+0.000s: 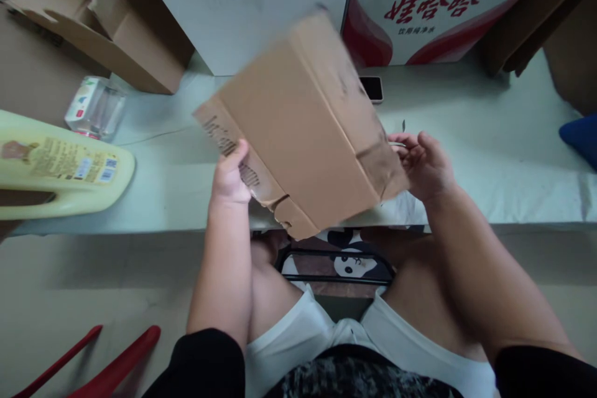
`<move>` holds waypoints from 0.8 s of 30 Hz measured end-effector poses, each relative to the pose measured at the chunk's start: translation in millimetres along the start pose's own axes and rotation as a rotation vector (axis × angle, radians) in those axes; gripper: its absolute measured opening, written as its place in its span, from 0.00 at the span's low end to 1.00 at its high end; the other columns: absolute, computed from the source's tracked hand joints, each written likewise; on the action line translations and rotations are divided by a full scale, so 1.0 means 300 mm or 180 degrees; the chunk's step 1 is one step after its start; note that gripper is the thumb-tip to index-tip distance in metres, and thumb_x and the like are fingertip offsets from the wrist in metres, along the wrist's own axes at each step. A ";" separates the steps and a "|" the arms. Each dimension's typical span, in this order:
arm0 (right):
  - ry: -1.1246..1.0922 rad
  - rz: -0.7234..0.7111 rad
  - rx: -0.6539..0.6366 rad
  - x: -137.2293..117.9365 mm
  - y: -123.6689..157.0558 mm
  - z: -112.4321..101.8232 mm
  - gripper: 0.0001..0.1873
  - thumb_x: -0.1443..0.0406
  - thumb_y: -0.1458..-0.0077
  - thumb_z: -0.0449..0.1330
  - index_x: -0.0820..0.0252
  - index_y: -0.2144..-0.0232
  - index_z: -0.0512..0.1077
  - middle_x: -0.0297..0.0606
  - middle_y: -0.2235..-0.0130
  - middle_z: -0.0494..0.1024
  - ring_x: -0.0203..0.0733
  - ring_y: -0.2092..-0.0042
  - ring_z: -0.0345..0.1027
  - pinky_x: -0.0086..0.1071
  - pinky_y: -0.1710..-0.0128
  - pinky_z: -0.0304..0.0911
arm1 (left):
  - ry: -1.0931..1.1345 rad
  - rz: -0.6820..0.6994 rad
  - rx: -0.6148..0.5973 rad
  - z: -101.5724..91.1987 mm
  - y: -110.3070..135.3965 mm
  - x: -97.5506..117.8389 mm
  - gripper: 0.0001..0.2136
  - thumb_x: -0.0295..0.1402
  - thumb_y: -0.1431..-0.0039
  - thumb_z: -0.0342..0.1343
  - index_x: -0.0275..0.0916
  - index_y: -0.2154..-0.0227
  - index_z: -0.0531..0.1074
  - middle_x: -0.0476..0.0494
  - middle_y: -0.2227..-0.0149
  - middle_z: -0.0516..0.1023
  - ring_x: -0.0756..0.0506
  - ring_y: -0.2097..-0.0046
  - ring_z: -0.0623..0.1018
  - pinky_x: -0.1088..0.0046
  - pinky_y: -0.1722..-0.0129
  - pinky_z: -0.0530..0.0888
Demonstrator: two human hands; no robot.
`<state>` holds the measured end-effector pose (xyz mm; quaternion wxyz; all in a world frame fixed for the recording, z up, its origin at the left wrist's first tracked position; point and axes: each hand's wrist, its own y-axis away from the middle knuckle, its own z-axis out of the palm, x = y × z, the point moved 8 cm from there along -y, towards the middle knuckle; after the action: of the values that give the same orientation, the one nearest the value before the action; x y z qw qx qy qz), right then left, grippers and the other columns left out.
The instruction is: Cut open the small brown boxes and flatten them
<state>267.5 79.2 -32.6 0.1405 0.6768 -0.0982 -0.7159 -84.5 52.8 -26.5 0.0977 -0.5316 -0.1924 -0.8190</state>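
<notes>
A creased piece of brown cardboard [298, 130], tilted and slightly blurred, is lifted above the front part of the table. My left hand [232, 175] grips its left edge, the thumb on the near face over dark printing and the fingers hidden behind. At the cardboard's right corner is my right hand [426, 165], palm up with curled fingers partly behind the edge. A thin pale sliver [396, 144] shows by those fingers; what it belongs to is hidden. A torn flap [295, 217] sticks out at the cardboard's lower edge.
White boxes with red markings [433, 18] line the back of the pale-covered table [466, 193]. A phone [372, 88] lies before them. On the left are an open carton [116, 25], a clear plastic bottle [97, 106] and a yellow jug [112, 168]. Something blue [581, 140] sits at right.
</notes>
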 end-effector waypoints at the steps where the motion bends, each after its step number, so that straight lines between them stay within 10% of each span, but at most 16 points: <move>1: 0.0021 0.0009 -0.0021 -0.004 0.002 0.000 0.31 0.35 0.54 0.56 0.53 0.64 0.70 0.37 0.69 0.77 0.46 0.64 0.76 0.40 0.63 0.71 | 0.0093 0.0085 0.0198 -0.026 -0.015 0.008 0.14 0.41 0.52 0.68 0.43 0.63 0.76 0.44 0.56 0.84 0.38 0.40 0.77 0.63 0.43 0.78; 9: -0.0130 0.0239 -0.1085 0.099 0.039 0.185 0.29 0.42 0.61 0.72 0.58 0.69 0.74 0.37 0.71 0.79 0.39 0.69 0.74 0.33 0.66 0.71 | 0.0208 -0.0098 0.0577 -0.086 -0.071 -0.072 0.11 0.38 0.47 0.63 0.42 0.61 0.74 0.42 0.49 0.82 0.41 0.40 0.77 0.65 0.44 0.77; 24: -0.0094 0.0876 -0.1299 0.194 0.141 0.331 0.31 0.42 0.64 0.74 0.61 0.72 0.72 0.35 0.78 0.75 0.34 0.80 0.68 0.27 0.83 0.63 | 0.0504 -0.0483 0.0370 -0.029 -0.050 -0.098 0.11 0.36 0.47 0.62 0.41 0.61 0.73 0.39 0.51 0.82 0.40 0.44 0.79 0.63 0.47 0.78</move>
<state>169.0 15.1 -67.0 0.3691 0.6041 -0.0449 -0.7049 -85.2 61.4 -59.4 0.0809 -0.4426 -0.2710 -0.8509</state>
